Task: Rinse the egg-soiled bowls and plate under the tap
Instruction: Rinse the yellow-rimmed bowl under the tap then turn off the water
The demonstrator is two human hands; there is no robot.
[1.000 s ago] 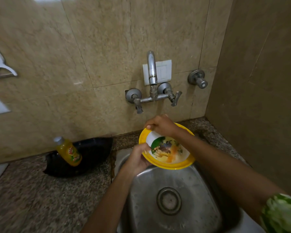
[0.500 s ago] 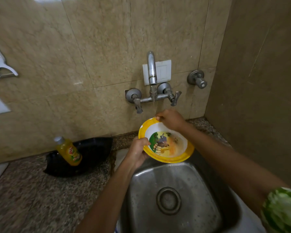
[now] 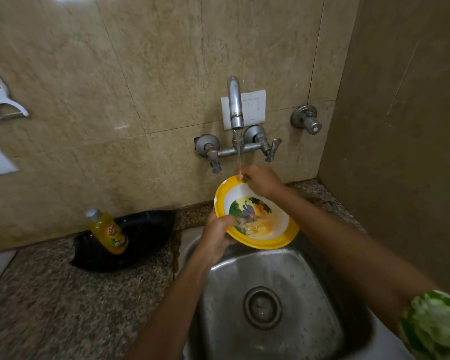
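A: What are the fingers doing?

B: The left hand (image 3: 217,236) is curling round the near-left rim of the yellow-rimmed bowl (image 3: 256,216), thumb lying over the edge. The right hand (image 3: 261,181) is pinching the far rim, fingertips closed on it.

A: And where is the bowl sitting, going by the tap (image 3: 235,107)?

B: It is hanging tilted just below the spout, over the back edge of the steel sink (image 3: 309,294). A thin stream of water (image 3: 239,157) is falling from the tap onto the right fingers.

A: Anything else nearby?

B: Left of the tap, an orange bottle (image 3: 109,232) is leaning in a black tray (image 3: 146,229) on the counter.
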